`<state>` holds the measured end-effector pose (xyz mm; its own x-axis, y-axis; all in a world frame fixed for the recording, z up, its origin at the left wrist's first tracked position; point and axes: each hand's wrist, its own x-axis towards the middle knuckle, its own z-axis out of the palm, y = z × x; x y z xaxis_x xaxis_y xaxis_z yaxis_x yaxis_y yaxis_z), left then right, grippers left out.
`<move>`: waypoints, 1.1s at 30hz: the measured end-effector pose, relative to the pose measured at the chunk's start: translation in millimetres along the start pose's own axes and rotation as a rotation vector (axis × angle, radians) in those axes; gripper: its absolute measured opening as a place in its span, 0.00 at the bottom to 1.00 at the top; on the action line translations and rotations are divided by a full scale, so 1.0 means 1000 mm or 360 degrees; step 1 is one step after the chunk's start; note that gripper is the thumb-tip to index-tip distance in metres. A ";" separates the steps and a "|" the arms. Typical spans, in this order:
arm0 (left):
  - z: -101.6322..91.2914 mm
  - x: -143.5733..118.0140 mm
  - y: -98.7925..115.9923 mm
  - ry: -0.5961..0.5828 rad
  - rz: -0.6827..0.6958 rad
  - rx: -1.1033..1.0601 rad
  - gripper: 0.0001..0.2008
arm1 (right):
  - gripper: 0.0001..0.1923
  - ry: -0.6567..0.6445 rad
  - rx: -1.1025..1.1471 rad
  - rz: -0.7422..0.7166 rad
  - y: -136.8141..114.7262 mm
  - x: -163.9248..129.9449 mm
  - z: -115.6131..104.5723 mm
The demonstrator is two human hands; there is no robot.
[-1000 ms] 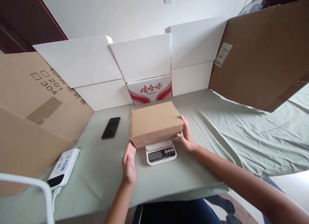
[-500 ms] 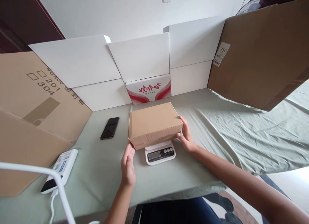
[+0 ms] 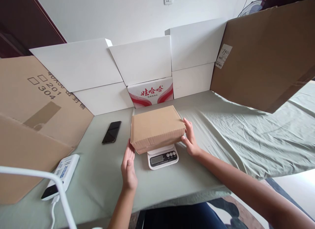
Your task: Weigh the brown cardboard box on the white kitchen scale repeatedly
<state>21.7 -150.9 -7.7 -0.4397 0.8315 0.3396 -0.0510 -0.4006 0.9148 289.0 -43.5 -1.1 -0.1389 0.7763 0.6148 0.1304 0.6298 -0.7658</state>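
A brown cardboard box (image 3: 157, 127) sits on a small white kitchen scale (image 3: 162, 156), near the middle of the table (image 3: 221, 130) and close to its near edge. The box overhangs the scale on every side, so that only the scale's front strip with its display and buttons shows beneath it.

The left hand (image 3: 129, 166) is open and flat, fingers together and pointing away from the person, with the fingertips touching the box's near left corner. The right hand (image 3: 191, 141) is open too, its fingers spread loosely against the box's right end. Neither hand closes around the box; both only rest against its sides.

A black phone (image 3: 112, 132) lies face up to the left of the box, well apart from it. A white power bank (image 3: 61, 175) with a cable lies near the table's near left corner. A pale green cloth covers the table. Along the far edge stand white cartons (image 3: 142, 59), and among them a carton with red print (image 3: 150, 91). Large brown cardboard sheets (image 3: 265, 51) lean at the left and right sides.
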 end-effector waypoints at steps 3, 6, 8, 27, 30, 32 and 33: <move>0.002 0.001 -0.002 -0.0021 -0.0054 -0.0024 0.35 | 0.36 -0.0040 0.0052 0.0019 0.001 -0.001 0.002; 0.005 0.003 0.001 -0.0049 -0.0091 -0.0125 0.36 | 0.36 -0.0079 0.0098 0.0021 -0.002 -0.003 0.003; 0.008 0.008 0.008 -0.0101 -0.0072 -0.0202 0.36 | 0.36 -0.0077 0.0129 0.0008 -0.006 0.001 0.003; 0.027 0.146 -0.072 0.0042 -0.0200 -0.0334 0.29 | 0.33 0.0186 0.0291 0.0158 0.067 0.098 0.060; 0.029 0.146 -0.072 0.0016 -0.0241 -0.0332 0.27 | 0.30 0.0213 0.0241 0.0169 0.066 0.099 0.060; 0.031 0.146 -0.071 0.0014 -0.0270 -0.0341 0.26 | 0.28 0.0216 0.0230 0.0183 0.066 0.100 0.060; 0.031 0.146 -0.071 0.0024 -0.0289 -0.0344 0.26 | 0.28 0.0218 0.0230 0.0195 0.066 0.100 0.060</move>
<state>-11.4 10.9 -15.8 -0.4192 0.8919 0.1698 -0.3196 -0.3200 0.8919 225.3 74.0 -1.8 0.0049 0.8491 0.5281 -0.0053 0.5282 -0.8491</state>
